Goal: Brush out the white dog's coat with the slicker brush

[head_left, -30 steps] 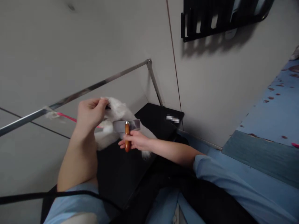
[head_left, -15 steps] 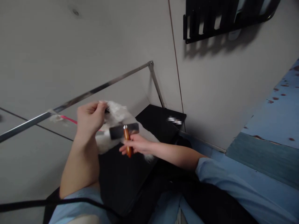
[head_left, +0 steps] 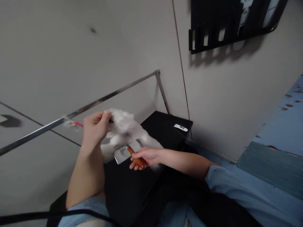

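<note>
A white fluffy dog [head_left: 142, 134] is on the black grooming table [head_left: 123, 186]. My left hand [head_left: 97, 126] is closed at the dog's head end, thumb and fingers pinched on its fur beside a small dark spot. What lies inside that grip is partly hidden. My right hand [head_left: 145, 157] is wrapped round the orange-brown handle of a slicker brush [head_left: 134, 156]. The brush's wide, shiny metal head is low against the dog's chest or front; I cannot tell whether its pins touch the coat.
A metal grooming arm [head_left: 113, 94] crosses behind the dog, with a pink loop [head_left: 78, 124] tied to it. White hair clippers [head_left: 181, 127] lie at the table's far end. A black rack [head_left: 213, 44] hangs on the wall. A black cable [head_left: 59, 214] runs across the lower left.
The slicker brush has moved down and its handle has tipped from upright to slanting. My left hand keeps its hold at the dog's head. The whole view has shifted slightly.
</note>
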Demonstrator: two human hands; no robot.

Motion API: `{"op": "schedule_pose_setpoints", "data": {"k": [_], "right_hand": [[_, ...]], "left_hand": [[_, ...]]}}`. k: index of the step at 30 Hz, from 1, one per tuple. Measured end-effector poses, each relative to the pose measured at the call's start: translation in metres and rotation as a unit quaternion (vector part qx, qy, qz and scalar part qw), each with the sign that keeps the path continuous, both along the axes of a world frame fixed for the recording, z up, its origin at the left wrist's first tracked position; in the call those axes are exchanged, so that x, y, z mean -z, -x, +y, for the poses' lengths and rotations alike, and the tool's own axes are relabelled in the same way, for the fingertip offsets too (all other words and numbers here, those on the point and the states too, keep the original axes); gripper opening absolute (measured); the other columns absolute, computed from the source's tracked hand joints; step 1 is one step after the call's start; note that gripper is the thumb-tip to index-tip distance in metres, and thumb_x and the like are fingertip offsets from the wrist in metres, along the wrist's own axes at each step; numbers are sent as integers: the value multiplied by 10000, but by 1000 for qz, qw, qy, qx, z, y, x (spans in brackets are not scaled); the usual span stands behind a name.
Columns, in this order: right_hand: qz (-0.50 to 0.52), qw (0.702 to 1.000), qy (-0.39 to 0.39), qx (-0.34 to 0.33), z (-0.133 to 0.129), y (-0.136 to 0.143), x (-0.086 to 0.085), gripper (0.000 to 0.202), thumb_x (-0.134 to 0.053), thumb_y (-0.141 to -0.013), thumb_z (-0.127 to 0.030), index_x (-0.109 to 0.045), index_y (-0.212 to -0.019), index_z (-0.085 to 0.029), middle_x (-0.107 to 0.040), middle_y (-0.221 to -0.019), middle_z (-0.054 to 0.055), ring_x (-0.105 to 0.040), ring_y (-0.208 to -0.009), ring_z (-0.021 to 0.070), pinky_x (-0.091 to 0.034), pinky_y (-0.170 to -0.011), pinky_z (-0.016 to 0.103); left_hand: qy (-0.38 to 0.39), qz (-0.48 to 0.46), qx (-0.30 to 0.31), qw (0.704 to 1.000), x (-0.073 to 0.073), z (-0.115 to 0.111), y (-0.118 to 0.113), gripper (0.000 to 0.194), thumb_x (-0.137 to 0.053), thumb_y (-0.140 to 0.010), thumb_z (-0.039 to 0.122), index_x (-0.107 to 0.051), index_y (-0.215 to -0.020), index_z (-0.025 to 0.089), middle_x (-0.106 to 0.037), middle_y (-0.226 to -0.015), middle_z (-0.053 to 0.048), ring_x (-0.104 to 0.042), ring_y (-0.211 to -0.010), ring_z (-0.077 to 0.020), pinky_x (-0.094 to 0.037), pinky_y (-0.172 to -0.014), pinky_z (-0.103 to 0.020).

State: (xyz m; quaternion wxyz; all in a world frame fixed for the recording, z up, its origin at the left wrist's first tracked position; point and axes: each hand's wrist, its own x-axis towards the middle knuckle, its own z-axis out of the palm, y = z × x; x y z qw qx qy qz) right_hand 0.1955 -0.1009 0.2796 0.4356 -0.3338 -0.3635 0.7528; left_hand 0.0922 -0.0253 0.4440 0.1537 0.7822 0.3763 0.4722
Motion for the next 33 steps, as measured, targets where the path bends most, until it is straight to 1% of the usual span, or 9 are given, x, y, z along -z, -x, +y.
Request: {"op": "schedule_pose_setpoints", "data": {"k": [3,8,13,17,21,24,27,30,33], "right_hand": [[-47,995,-48,70,2,-3,7,49,-528,-978,-166,-536,-931,-159,-689,-722,2,-659,-569,91,-496,-557,174],[-63,997,8,-45,5,-3,19,96,-525,-971,-182,-547,-888,-138,-704,-724,46,-679,-587,125,-509,-542,203],[-98,993,-43,55,4,-4,15,53,-568,-953,-159,-555,-902,-146,-690,-700,10,-655,-553,91,-474,-501,155],[-83,994,8,-65,0,-2,13,112,-511,-974,-166,-547,-874,-134,-707,-716,39,-679,-585,117,-515,-537,193],[-137,987,-74,33,7,-9,12,93,-538,-965,-143,-530,-872,-150,-685,-694,-8,-646,-552,79,-483,-519,159],[-218,974,-31,-49,4,-17,18,149,-507,-968,-137,-532,-821,-136,-663,-644,-4,-627,-509,89,-479,-495,178],[-204,970,-43,-123,5,-26,11,142,-532,-953,-161,-556,-817,-128,-690,-680,20,-649,-544,109,-490,-504,195],[-188,970,-152,-8,25,-45,-6,96,-628,-906,-173,-580,-826,-152,-701,-705,-2,-635,-562,85,-455,-502,159],[-267,956,-119,21,44,-67,11,112,-674,-866,-168,-625,-767,-152,-675,-635,-13,-596,-522,71,-408,-476,151]], "left_hand": [[-4,-6,7,1000,2,4,6,305,-538,-732,335,-435,-494,175,-348,-506,23,-327,-530,-96,-248,-490,-233],[23,0,3,1000,4,6,16,298,-540,-731,373,-480,-519,172,-371,-510,19,-348,-539,-104,-260,-496,-237],[-3,-15,9,1000,8,7,22,309,-553,-743,363,-466,-514,173,-360,-508,24,-331,-520,-94,-244,-485,-245],[6,-14,6,1000,10,6,25,292,-563,-758,340,-499,-532,166,-388,-499,22,-351,-513,-94,-259,-478,-244],[-10,-40,5,999,10,6,26,282,-572,-744,353,-520,-542,163,-400,-493,26,-353,-505,-89,-270,-468,-220],[-29,-61,3,998,11,6,27,302,-576,-693,373,-498,-486,168,-388,-467,30,-340,-478,-82,-249,-439,-203],[-38,-84,7,996,12,7,28,289,-582,-651,359,-477,-455,175,-357,-433,44,-307,-440,-71,-220,-417,-198],[-61,-118,12,991,16,10,29,297,-585,-643,328,-429,-438,180,-275,-414,68,-231,-417,-51,-180,-421,-198],[-100,-149,18,984,22,17,32,260,-585,-675,301,-485,-485,155,-319,-454,67,-271,-452,-42,-209,-477,-190]]}}
